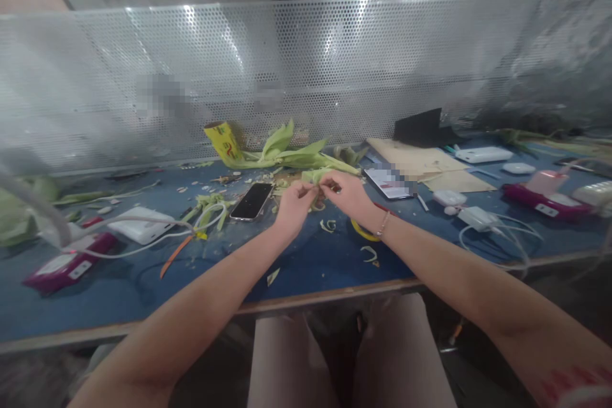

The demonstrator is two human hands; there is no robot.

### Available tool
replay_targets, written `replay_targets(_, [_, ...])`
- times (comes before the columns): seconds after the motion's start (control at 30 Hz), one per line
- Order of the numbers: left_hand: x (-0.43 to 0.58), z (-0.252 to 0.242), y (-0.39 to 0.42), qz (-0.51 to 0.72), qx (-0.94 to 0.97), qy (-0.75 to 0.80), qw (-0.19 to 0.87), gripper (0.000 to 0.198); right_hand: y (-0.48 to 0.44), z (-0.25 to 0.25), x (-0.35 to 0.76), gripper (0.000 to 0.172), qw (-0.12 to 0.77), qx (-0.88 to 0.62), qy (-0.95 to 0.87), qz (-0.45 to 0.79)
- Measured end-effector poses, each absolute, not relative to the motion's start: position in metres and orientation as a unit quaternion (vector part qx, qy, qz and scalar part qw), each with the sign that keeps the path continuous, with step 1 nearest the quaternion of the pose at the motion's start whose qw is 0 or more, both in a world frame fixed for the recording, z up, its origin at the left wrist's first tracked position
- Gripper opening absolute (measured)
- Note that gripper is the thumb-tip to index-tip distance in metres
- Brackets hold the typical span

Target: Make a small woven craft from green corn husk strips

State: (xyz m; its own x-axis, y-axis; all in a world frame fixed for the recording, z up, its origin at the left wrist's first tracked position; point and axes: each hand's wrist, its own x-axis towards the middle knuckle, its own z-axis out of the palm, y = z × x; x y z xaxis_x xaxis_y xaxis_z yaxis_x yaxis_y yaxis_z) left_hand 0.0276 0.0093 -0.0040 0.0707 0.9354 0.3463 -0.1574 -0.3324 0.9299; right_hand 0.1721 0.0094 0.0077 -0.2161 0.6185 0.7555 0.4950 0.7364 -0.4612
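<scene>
My left hand and my right hand meet over the middle of the table, fingertips pinched close together. What lies between them is too small and blurred to name. Just behind the fingertips is a pale green piece of leaf; whether it is held I cannot tell. Long green leaves spread out beyond my hands, beside a yellow printed cup tipped at an angle. To the left of my left hand a dark-screened phone lies flat. A yellow ring-shaped object is partly hidden under my right wrist.
Plant scraps litter the blue table. Purple power strips with white cables sit at both sides. At right are brown paper, a tablet-like device and white chargers. A perforated metal screen closes the back.
</scene>
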Motion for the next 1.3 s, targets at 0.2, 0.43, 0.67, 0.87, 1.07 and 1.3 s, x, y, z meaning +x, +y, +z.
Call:
replay_targets(0.2, [0.0263,-0.0057,0.01,0.579,0.598,0.353,0.427,0.011,0.0115,0.0073,0.1733,0.01,0.5,-0.36,-0.786,0.048])
replay_targets(0.43, [0.0245,-0.0076,0.0147,0.588,0.59,0.377,0.405,0.008,0.0141,0.0042,0.1717,0.007,0.489,-0.348,-0.797,0.063])
replay_targets(0.67, [0.0264,-0.006,0.0116,0.574,0.601,0.369,0.417,0.01,0.0156,0.0057,0.1748,0.009,0.466,-0.348,-0.812,0.046])
replay_targets(0.87, [0.0246,-0.0016,0.0104,0.56,0.622,0.386,0.388,0.012,0.0139,0.0069,0.1748,0.011,0.438,-0.348,-0.829,-0.022])
replay_targets(1.07, [0.0246,-0.0009,0.0109,0.553,0.617,0.4,0.392,0.016,0.0155,0.0047,0.1772,0.008,0.45,-0.324,-0.832,-0.032])
replay_targets(1.3, [0.0264,-0.0001,0.0092,0.559,0.606,0.369,0.429,0.011,0.0126,0.0042,0.1737,0.01,0.487,-0.336,-0.805,-0.04])
